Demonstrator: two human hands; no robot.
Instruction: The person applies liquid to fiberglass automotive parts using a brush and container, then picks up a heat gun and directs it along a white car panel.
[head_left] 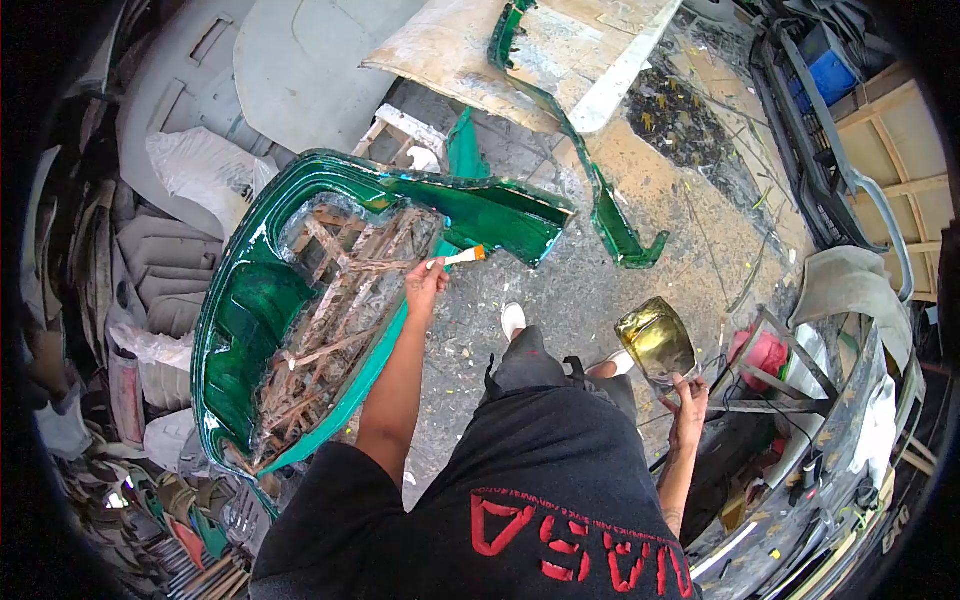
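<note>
Black cloth shirt (540, 450), bristled brush (464, 257), glossy curved shell (262, 310)

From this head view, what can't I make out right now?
Head view: any liquid in the container in the right hand; glare masks its shiny inside.
Head view: whether the brush is wet; its bristles show too small.
Head view: the floor-facing side of the green shell; the shell itself hides it.
Head view: the shirt's finest red print; too small.
</note>
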